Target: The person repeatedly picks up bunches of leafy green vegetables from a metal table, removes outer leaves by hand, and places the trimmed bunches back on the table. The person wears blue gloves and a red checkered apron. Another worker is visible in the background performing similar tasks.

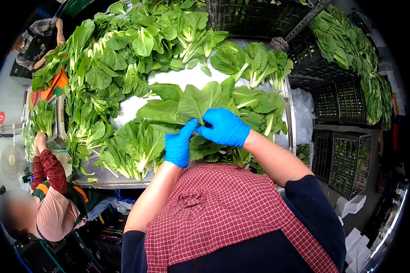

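Note:
My right hand [225, 128], in a blue glove, curls its fingers around the stem end of a head of leafy greens [196, 102]. Its broad leaves fan out away from me over the metal table [188, 77]. Against the same stem end presses my left hand [179, 145], also blue-gloved, with its thumb and fingers meeting the right fingertips. The stem base is mostly hidden by the gloves. A blurred narrow grey streak shows just left of my left hand; what it is I cannot tell. Loose heads of greens [141, 146] lie left of that hand, and others [259, 102] beyond my right wrist.
Greens are heaped along the table's far and left sides [112, 58]. Black plastic crates [348, 163] stand at right, with more greens [348, 41] above. A metal post [307, 20] slants over the far right corner. Two people work at left; one hand [40, 141] holds greens.

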Available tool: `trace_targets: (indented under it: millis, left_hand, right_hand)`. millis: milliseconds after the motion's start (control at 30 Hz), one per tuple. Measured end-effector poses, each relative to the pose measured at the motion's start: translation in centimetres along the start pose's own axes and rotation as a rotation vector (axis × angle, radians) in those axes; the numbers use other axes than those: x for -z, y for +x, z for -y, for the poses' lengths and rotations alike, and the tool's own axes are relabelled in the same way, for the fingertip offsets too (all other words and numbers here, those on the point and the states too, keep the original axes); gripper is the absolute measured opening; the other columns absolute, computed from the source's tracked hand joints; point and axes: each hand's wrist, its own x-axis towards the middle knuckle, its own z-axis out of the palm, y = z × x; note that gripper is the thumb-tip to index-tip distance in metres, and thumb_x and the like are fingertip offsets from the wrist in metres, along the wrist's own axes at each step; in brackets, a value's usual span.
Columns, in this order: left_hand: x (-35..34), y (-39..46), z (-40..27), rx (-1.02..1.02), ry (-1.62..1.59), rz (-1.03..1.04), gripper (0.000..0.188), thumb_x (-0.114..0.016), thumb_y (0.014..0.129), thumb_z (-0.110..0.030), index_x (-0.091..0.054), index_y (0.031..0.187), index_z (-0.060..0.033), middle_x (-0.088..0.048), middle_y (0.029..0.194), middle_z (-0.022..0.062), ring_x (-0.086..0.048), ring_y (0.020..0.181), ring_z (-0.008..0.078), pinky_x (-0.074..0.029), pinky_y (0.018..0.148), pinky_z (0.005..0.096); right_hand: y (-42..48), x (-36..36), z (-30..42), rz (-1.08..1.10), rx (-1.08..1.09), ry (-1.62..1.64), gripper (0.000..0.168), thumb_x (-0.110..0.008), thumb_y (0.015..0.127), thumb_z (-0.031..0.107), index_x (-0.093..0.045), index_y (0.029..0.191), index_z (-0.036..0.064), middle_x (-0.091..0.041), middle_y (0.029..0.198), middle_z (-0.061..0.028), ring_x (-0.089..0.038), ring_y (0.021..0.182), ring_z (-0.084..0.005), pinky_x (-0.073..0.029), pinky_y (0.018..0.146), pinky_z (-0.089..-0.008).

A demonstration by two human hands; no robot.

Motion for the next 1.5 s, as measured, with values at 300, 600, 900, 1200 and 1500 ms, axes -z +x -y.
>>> trace_targets:
  millis: [300,600,900,1200,1500]
  left_hand:
    - [3.6,1.7,1.2,-0.036,-0.435,-0.103,0.036,-0.056,0.094,-0.026,-0.051,0.119,-0.0006,-0.057,0.117,0.0141,-0.057,0.106,0.0254,-0.045,0.095,0.0399]
    - [6.9,1.1,-0.6,-0.027,-0.532,-0.242,0.039,-0.053,0.095,-0.026,-0.046,0.125,-0.0029,-0.056,0.121,0.0163,-0.057,0.106,0.0266,-0.044,0.096,0.0427]
    - [4.5,0.0,1.9,0.034,-0.423,-0.114,0.029,-0.058,0.092,-0.016,-0.051,0.116,-0.0014,-0.061,0.101,0.0132,-0.061,0.092,0.0238,-0.052,0.084,0.0387]
    - [4.0,-0.3,2.2,0.092,-0.145,-0.077,0.017,-0.065,0.086,-0.007,-0.063,0.099,0.0028,-0.065,0.091,0.0103,-0.063,0.083,0.0213,-0.053,0.08,0.0355]
    - [4.2,-0.1,2.5,0.099,-0.161,-0.048,0.018,-0.066,0.084,-0.007,-0.062,0.099,0.0023,-0.065,0.092,0.0128,-0.064,0.084,0.023,-0.053,0.078,0.0355]
  right_hand:
    - [-1.5,-2.0,-2.0,0.041,-0.311,0.938,0.025,-0.063,0.089,0.024,-0.067,0.103,0.004,-0.068,0.082,-0.0024,-0.062,0.07,-0.0078,-0.051,0.064,-0.0231]
    - [-1.3,3.6,-4.3,0.052,-0.116,0.247,0.032,-0.07,0.077,0.022,-0.066,0.104,0.005,-0.068,0.084,-0.0106,-0.064,0.081,-0.0166,-0.052,0.075,-0.0306]
    - [0.9,5.4,-18.3,-0.63,-0.804,-0.19,0.06,-0.079,0.064,0.049,-0.054,0.1,0.006,-0.065,0.1,-0.0169,-0.063,0.09,-0.0333,-0.048,0.079,-0.0421]
    - [0.4,5.2,-20.9,-0.735,-0.884,0.017,0.063,-0.08,0.062,0.044,-0.058,0.103,0.002,-0.065,0.101,-0.0194,-0.062,0.095,-0.0333,-0.048,0.084,-0.0413]
    - [0.0,7.7,-20.9,-0.677,-0.834,0.14,0.053,-0.078,0.067,0.041,-0.064,0.096,-0.002,-0.067,0.097,-0.0185,-0.063,0.092,-0.031,-0.048,0.084,-0.0387]
